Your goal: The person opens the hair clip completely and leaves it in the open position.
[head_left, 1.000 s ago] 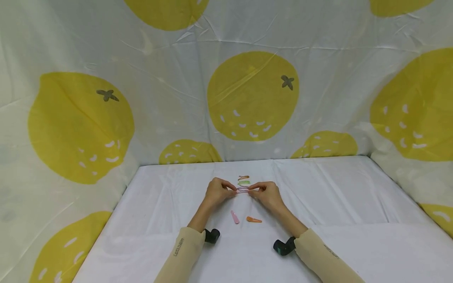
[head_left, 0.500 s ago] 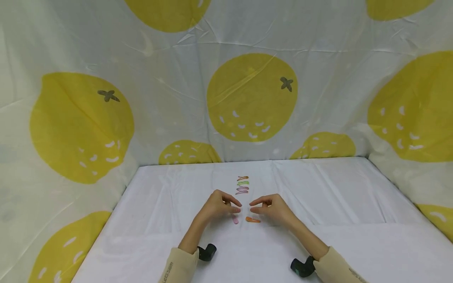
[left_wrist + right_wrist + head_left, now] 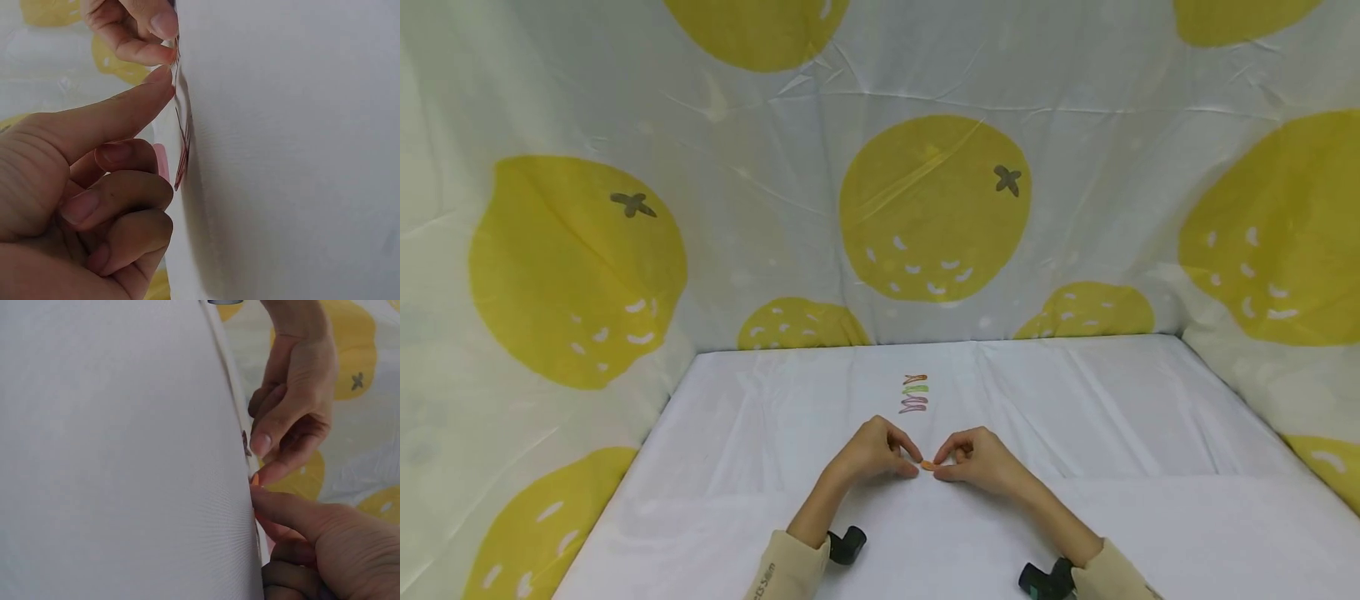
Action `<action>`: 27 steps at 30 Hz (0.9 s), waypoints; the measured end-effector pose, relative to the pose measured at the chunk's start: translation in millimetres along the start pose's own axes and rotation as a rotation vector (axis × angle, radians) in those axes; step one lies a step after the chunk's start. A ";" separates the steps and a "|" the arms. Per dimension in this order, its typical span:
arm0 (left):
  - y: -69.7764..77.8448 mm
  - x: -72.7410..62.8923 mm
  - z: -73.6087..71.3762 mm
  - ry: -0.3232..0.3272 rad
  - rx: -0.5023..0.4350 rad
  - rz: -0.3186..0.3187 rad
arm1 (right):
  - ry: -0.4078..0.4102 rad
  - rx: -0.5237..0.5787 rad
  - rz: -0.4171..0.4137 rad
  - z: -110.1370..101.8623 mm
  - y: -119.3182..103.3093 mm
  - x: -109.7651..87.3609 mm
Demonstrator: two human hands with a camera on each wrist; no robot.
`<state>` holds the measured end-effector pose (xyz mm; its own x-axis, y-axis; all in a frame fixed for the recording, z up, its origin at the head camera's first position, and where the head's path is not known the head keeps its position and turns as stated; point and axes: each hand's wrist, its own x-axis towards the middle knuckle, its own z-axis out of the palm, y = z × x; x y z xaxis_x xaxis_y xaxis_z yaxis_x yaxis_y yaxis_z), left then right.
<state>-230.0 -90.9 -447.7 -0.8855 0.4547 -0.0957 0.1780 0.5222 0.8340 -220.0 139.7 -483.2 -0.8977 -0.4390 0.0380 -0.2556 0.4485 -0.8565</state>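
In the head view my left hand (image 3: 877,447) and right hand (image 3: 988,460) meet low over the table. Between their fingertips is a small orange hair clip (image 3: 928,466). My right thumb and index finger pinch it; the right wrist view shows the orange clip (image 3: 255,480) poking out past the right thumb (image 3: 275,503). My left thumb and index finger stand slightly apart at its other end, probably touching it. A rounded pink piece (image 3: 161,161) shows behind the left hand's curled fingers; I cannot tell whether it is held.
Farther back on the white tablecloth (image 3: 1075,417), hair clips lie in a column: orange-brown (image 3: 915,378), green (image 3: 915,389) and pinkish (image 3: 913,407). A lemon-print curtain (image 3: 937,208) hangs along the table's back and sides. Wrist cameras (image 3: 848,546) jut from the cuffs.
Both hands left the pinkish clips at the column and came back toward the front. They then closed in on the orange clip. The pink clip went out of sight behind the left hand.
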 end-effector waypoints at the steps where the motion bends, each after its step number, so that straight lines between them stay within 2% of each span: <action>1: 0.4 0.1 0.8 0.002 -0.001 0.001 | 0.001 0.001 0.005 -0.2 0.0 -0.2; 14: 0.7 1.5 8.4 -0.012 -0.019 -0.003 | -0.006 0.020 -0.003 -1.1 -3.8 -2.0; 18: 0.8 2.0 7.3 0.002 -0.020 0.025 | 0.005 0.052 0.005 -1.2 -5.2 -1.2; 21: 0.8 2.3 4.4 0.039 -0.055 0.030 | 0.024 0.080 0.008 -0.6 -6.2 0.1; 27: 3.0 4.1 2.9 0.069 -0.222 0.004 | 0.031 0.076 -0.014 0.9 -8.0 1.3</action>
<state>-231.8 -85.4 -447.2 -0.9138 0.4016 -0.0614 0.0893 0.3460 0.9340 -218.8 134.8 -476.7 -0.9051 -0.4202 0.0655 -0.2417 0.3817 -0.8921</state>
